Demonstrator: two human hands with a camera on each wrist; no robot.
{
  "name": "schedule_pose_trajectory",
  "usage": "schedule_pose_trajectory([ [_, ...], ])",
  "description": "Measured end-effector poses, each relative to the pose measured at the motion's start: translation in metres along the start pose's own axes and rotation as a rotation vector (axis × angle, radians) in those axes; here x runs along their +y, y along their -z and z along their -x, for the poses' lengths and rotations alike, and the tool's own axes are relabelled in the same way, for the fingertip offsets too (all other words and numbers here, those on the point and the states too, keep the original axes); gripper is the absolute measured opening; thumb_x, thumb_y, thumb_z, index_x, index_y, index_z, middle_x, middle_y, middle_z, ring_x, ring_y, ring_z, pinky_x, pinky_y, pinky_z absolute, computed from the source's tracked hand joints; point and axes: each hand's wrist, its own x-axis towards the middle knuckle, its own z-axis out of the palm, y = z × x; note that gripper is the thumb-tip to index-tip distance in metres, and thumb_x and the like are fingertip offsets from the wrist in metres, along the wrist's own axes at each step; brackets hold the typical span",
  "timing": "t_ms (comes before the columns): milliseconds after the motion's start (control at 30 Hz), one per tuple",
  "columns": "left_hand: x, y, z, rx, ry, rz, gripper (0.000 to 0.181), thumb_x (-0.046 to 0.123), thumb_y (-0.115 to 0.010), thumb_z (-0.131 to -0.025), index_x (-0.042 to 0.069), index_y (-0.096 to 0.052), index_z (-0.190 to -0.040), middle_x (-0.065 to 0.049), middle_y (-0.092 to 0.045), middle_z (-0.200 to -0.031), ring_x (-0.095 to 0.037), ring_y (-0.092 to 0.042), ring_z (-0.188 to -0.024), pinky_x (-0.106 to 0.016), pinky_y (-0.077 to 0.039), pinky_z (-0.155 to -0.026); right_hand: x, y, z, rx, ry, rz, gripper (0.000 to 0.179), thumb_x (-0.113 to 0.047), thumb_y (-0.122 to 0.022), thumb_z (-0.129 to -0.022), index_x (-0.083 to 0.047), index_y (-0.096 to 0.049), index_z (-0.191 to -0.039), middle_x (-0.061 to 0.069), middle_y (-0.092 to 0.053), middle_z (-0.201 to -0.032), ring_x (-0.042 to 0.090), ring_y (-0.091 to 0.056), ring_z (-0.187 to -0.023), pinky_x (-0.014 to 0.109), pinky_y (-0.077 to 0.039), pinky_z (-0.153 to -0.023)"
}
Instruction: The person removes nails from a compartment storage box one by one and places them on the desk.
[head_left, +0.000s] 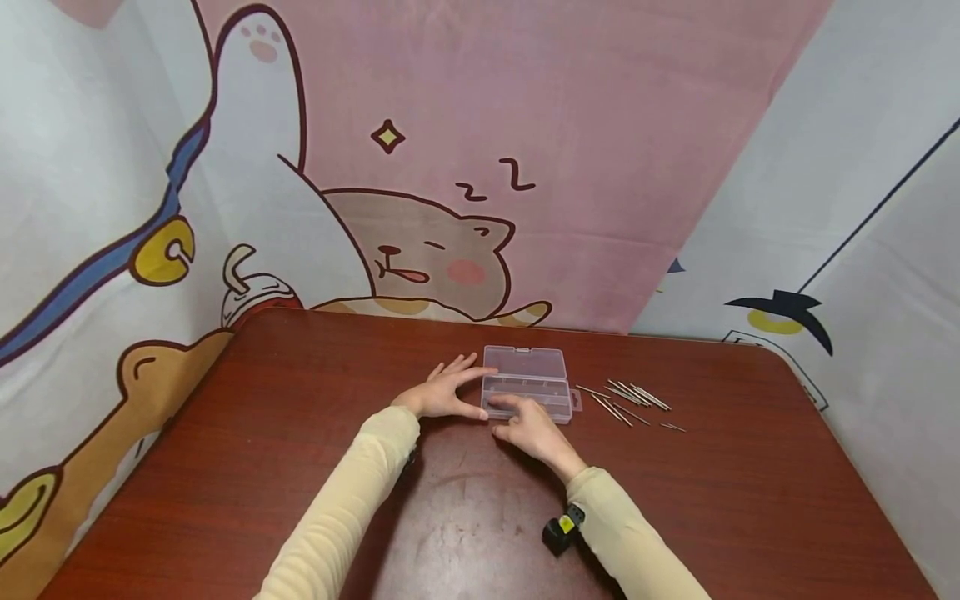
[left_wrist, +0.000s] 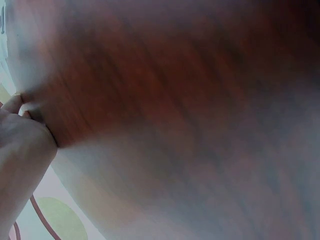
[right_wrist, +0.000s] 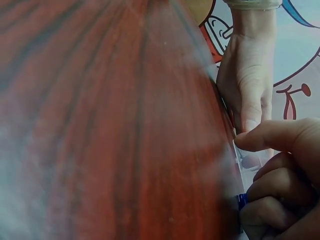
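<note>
A clear plastic compartment box (head_left: 557, 408) lies on the table with its lid (head_left: 525, 363) folded back. My left hand (head_left: 442, 396) rests at the box's left side, fingers spread, thumb and index finger touching its edge. Over the front left compartment is my right hand (head_left: 528, 429), index finger reaching inside and thumb at the front edge. In the right wrist view, the right hand (right_wrist: 285, 185) has curled fingers and an extended thumb. A small blue piece (right_wrist: 243, 201) shows beside those fingers. Whether the fingertips pinch anything is hidden. The left wrist view shows only part of the left hand (left_wrist: 22, 142).
Several thin metal rods (head_left: 630, 396) lie scattered right of the box, with a few smaller ones (head_left: 672, 427) farther right. The brown wooden table (head_left: 750, 500) ends at a curtain printed with cartoon animals (head_left: 465, 267).
</note>
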Motion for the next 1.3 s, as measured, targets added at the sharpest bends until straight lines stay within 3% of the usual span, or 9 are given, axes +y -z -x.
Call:
schedule_pose_trajectory([
  [200,-0.001,0.0,-0.001,-0.008,-0.003,-0.004,0.076,0.042,-0.072,-0.086,0.025,-0.036,-0.151,-0.017,-0.011,-0.159,-0.035,-0.004,-0.145,-0.058,0.0,-0.111,-0.001,-0.001,-0.005,-0.041,-0.043,0.075,0.046,-0.005,-0.071,-0.078,-0.003,-0.061,-0.123,-0.01,-0.036,-0.052,0.005,-0.034,-0.046,0.023,-0.028,-0.045],
  [400,-0.001,0.001,0.0,-0.007,-0.001,-0.002,0.077,0.042,-0.072,-0.085,0.025,-0.036,-0.151,-0.017,-0.011,-0.159,-0.034,-0.004,-0.145,-0.058,0.0,-0.111,0.001,-0.001,-0.007,-0.062,-0.069,0.082,0.044,-0.007,-0.073,-0.079,-0.008,-0.061,-0.121,-0.008,-0.037,-0.052,0.006,-0.036,-0.047,0.025,-0.029,-0.047],
  [833,-0.003,-0.001,-0.002,-0.003,0.007,-0.01,0.077,0.045,-0.072,-0.085,0.028,-0.035,-0.151,-0.016,-0.011,-0.159,-0.033,-0.004,-0.145,-0.057,-0.002,-0.111,0.001,-0.001,-0.003,-0.012,-0.081,0.07,0.041,-0.007,-0.075,-0.079,-0.006,-0.057,-0.115,-0.009,-0.037,-0.05,0.005,-0.033,-0.044,0.023,-0.028,-0.046],
  [1067,0.0,0.001,0.0,-0.005,0.005,-0.01,0.077,0.042,-0.073,-0.085,0.026,-0.036,-0.151,-0.016,-0.011,-0.159,-0.034,-0.004,-0.145,-0.057,0.0,-0.111,0.003,-0.001,0.001,-0.002,-0.101,-0.019,0.038,-0.005,-0.073,-0.079,-0.004,-0.054,-0.112,-0.008,-0.036,-0.049,0.005,-0.032,-0.043,0.021,-0.026,-0.044],
  [1300,0.0,0.0,0.0,-0.013,0.002,-0.003,0.077,0.043,-0.072,-0.086,0.026,-0.035,-0.151,-0.017,-0.01,-0.159,-0.034,-0.003,-0.145,-0.058,0.0,-0.111,0.001,-0.003,0.003,-0.049,-0.096,-0.148,0.034,-0.003,-0.068,-0.083,0.0,-0.049,-0.111,-0.008,-0.036,-0.05,0.004,-0.031,-0.042,0.02,-0.026,-0.044],
])
